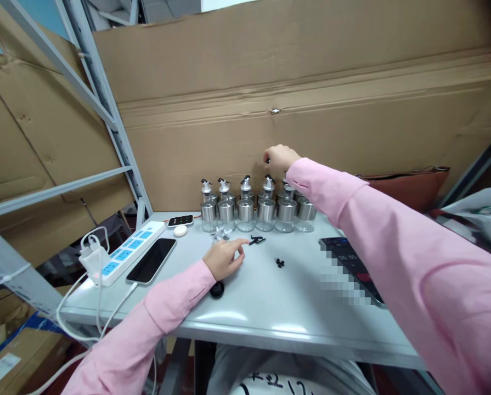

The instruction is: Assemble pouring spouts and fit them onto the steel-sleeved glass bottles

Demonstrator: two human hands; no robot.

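Observation:
My right hand (281, 157) is raised over the bottles, its fingers closed on a small black piece (268, 161). Below it stands a row of glass oil bottles (266, 209) with steel sleeves and pour spouts (246, 182) that carry black flaps; more bottles are partly hidden behind. My left hand (224, 259) rests on the table with its index finger stretched toward several thin black pieces (257, 240). Just behind that hand lie transparent plastic bits (221, 235). A black round cap (217, 289) lies beside its wrist, and small black parts (280, 263) lie to its right.
On the table's left are a white power strip (132, 249), a phone (152, 261) on a cable, a small display device (180, 220) and a white round case (180, 231). A phone with a timer (352, 266) lies right, under my forearm. Cardboard (311, 82) stands behind the table (245, 312).

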